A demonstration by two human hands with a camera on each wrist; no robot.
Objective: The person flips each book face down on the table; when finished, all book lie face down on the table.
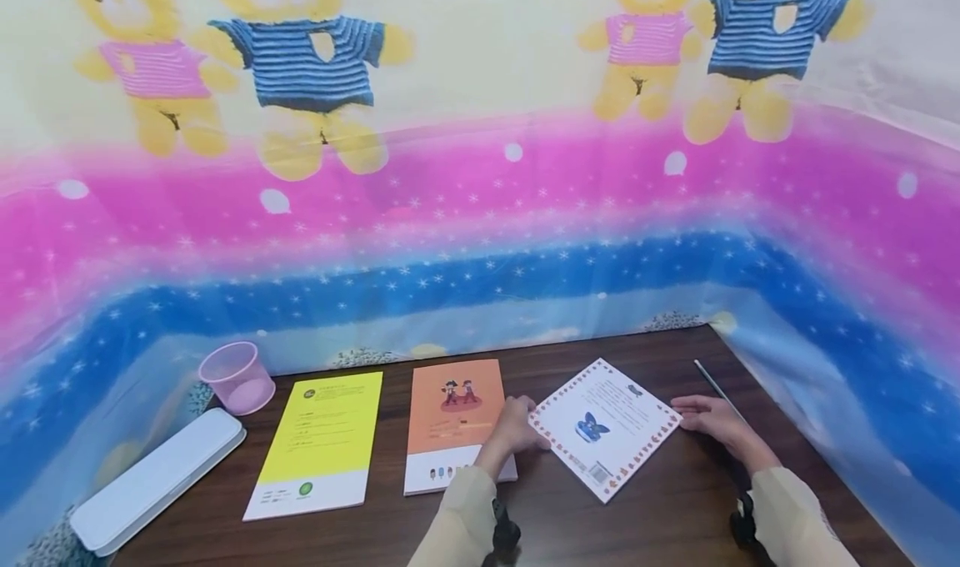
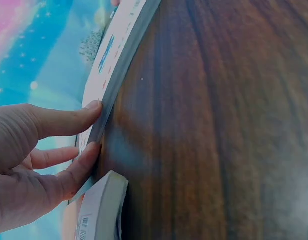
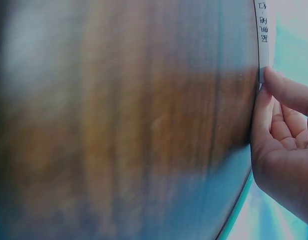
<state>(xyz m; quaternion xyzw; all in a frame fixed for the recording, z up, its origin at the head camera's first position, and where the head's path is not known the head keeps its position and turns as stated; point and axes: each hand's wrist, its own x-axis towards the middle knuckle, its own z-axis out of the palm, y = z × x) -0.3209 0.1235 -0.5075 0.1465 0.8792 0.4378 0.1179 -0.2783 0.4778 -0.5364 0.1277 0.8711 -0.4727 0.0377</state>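
Note:
A square white book (image 1: 606, 425) with a patterned border, a blue butterfly-like picture and a barcode lies turned cornerwise on the right part of the table. Its left corner is pinched by my left hand (image 1: 516, 427), thumb on the cover and fingers at the lower edge in the left wrist view. At the opposite corner my right hand (image 1: 716, 421) pinches the book between thumb and fingers; the spine (image 3: 263, 45) shows lettering in the right wrist view. An orange and white book (image 1: 454, 421) lies partly behind the left hand and sleeve.
A yellow book (image 1: 322, 438) lies left of the orange one. Further left are a white pencil case (image 1: 161, 479) and a pink mesh cup (image 1: 240, 379). A thin pencil-like stick (image 1: 716, 388) lies beyond the right hand. A printed curtain (image 1: 450, 275) borders the dark wooden table (image 1: 555, 525).

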